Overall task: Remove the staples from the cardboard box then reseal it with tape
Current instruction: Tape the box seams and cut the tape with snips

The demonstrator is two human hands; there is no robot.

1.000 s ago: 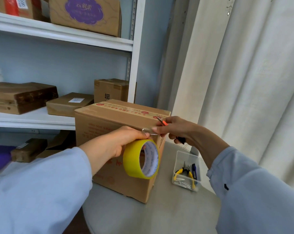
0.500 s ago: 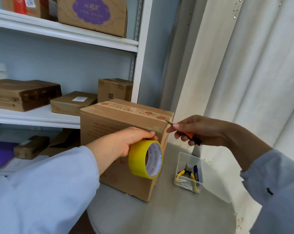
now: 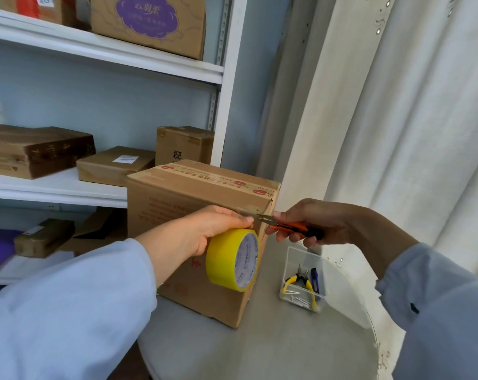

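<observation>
Head view: left hand [image 3: 205, 229] grips tape roll [image 3: 233, 263]; right hand [image 3: 314, 223] pinches snips [image 3: 284, 226].

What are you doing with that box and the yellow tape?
A person is taping up a cardboard box on a round table. The left hand holds a roll of yellow tape against the box's front, near its top right corner. The right hand holds small orange-handled snips with the tips at the tape beside the left hand's fingers, ready to cut. A clear plastic tray with yellow pliers sits nearby.
</observation>
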